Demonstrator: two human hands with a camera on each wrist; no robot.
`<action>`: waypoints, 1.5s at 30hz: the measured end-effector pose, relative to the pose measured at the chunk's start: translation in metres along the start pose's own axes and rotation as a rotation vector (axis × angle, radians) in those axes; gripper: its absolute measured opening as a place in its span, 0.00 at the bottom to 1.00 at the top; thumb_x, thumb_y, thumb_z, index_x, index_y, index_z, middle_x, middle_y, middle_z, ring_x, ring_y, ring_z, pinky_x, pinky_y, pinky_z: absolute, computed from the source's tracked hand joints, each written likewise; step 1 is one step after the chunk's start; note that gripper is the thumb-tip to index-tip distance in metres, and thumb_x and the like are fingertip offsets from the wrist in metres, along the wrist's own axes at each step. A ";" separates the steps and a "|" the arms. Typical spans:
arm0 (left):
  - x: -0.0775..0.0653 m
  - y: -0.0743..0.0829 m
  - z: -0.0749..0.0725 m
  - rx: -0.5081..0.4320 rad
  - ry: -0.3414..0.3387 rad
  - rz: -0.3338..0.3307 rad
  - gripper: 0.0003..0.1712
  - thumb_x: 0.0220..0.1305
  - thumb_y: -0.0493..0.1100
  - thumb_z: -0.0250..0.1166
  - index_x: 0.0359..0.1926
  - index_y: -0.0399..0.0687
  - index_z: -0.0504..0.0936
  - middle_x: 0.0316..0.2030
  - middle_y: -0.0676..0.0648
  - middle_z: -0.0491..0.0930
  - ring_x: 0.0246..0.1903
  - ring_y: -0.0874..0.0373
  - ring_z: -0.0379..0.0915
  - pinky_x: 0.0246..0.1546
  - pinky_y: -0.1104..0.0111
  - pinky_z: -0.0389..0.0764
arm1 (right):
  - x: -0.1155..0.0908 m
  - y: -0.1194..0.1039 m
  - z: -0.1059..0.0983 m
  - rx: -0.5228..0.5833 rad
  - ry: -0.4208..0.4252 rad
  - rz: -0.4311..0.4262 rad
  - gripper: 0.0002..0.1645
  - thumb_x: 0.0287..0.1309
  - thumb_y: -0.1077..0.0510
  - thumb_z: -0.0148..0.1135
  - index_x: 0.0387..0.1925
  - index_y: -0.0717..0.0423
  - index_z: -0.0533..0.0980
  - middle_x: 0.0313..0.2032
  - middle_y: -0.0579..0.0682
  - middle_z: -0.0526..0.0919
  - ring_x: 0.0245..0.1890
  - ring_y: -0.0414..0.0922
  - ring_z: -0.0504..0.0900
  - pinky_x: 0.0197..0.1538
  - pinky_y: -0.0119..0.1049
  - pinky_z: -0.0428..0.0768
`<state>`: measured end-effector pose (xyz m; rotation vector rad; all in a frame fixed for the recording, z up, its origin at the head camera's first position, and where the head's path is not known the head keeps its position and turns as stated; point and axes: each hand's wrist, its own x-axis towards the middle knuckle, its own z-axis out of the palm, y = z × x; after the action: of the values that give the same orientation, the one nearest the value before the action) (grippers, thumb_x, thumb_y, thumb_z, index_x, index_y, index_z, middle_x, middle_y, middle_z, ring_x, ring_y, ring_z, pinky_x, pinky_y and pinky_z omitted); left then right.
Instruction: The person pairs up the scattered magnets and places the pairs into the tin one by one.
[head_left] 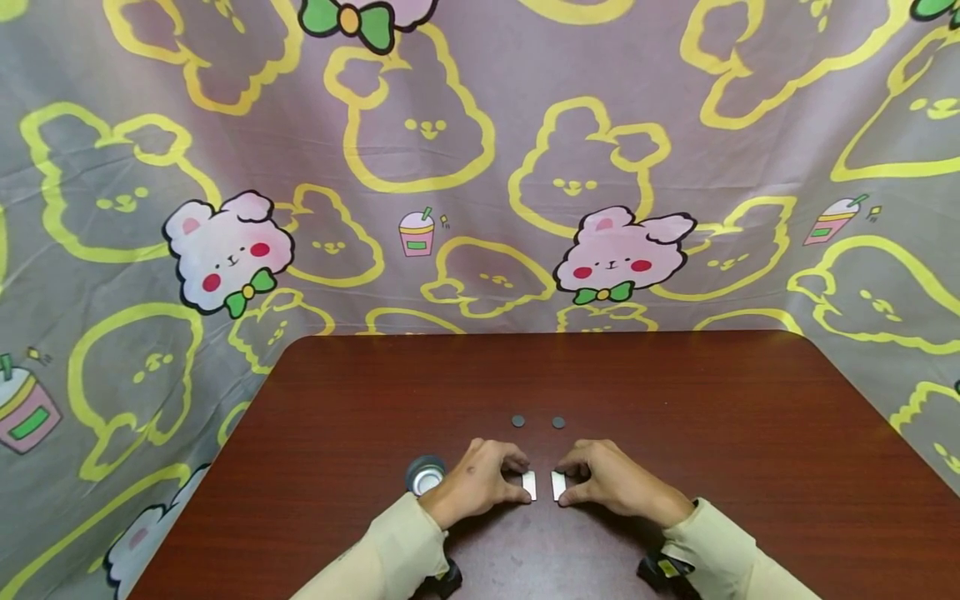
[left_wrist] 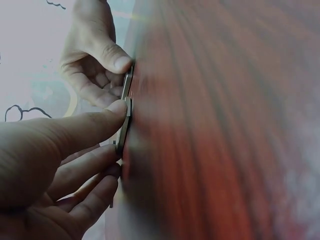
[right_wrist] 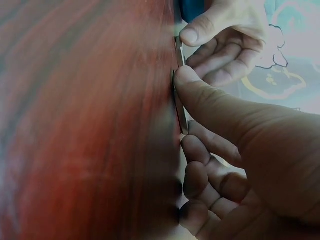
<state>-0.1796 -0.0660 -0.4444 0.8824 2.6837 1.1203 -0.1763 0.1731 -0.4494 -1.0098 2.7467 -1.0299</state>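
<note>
Two small flat white rectangular pieces lie side by side, low at the tabletop, with a narrow gap between them. My left hand pinches the left piece between thumb and fingers by its near and far ends. Mirroring it, my right hand pinches the right piece the same way. Seen edge-on in the left wrist view, the left piece looks thin, with a darker edge. In the right wrist view, the right piece runs from the thumb tip to the fingers.
Beyond the hands, two small dark discs, a left disc and a right disc, lie apart on the brown table. A round dark container with a silvery centre stands beside my left wrist. Patterned cloth surrounds the table.
</note>
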 end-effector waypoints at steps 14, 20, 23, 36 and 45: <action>0.002 0.007 0.007 -0.011 -0.007 0.004 0.14 0.47 0.36 0.81 0.36 0.43 0.87 0.30 0.53 0.88 0.32 0.70 0.81 0.34 0.80 0.78 | 0.005 -0.003 0.005 -0.006 0.004 0.006 0.20 0.44 0.52 0.81 0.37 0.58 0.85 0.28 0.38 0.78 0.28 0.32 0.72 0.30 0.28 0.74; 0.000 0.002 -0.003 -0.029 -0.038 0.002 0.20 0.44 0.40 0.83 0.40 0.43 0.87 0.34 0.54 0.88 0.36 0.70 0.82 0.43 0.77 0.77 | 0.006 -0.003 0.001 0.036 -0.021 0.002 0.23 0.43 0.52 0.82 0.40 0.60 0.84 0.29 0.40 0.78 0.30 0.35 0.74 0.32 0.30 0.75; -0.001 -0.001 -0.010 -0.072 -0.044 -0.023 0.23 0.44 0.41 0.83 0.43 0.43 0.87 0.36 0.54 0.88 0.38 0.67 0.82 0.44 0.75 0.78 | 0.006 -0.001 -0.001 0.060 -0.033 0.010 0.23 0.44 0.52 0.82 0.40 0.59 0.85 0.30 0.40 0.79 0.31 0.35 0.75 0.34 0.30 0.75; -0.014 -0.014 -0.040 -0.197 -0.056 -0.031 0.28 0.49 0.40 0.81 0.53 0.39 0.83 0.47 0.45 0.86 0.47 0.54 0.83 0.50 0.60 0.81 | 0.009 0.003 -0.004 0.056 -0.053 0.010 0.23 0.44 0.50 0.81 0.40 0.58 0.85 0.30 0.39 0.79 0.32 0.35 0.76 0.35 0.31 0.75; -0.038 -0.031 -0.074 -0.243 -0.058 -0.071 0.31 0.53 0.41 0.78 0.58 0.37 0.80 0.53 0.43 0.83 0.54 0.48 0.79 0.54 0.49 0.78 | 0.011 0.000 -0.003 0.036 -0.061 -0.007 0.22 0.42 0.51 0.82 0.39 0.58 0.87 0.28 0.37 0.78 0.29 0.33 0.73 0.32 0.29 0.73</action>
<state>-0.1852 -0.1497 -0.4165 0.7597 2.4442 1.3462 -0.1857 0.1688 -0.4449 -1.0284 2.6684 -1.0281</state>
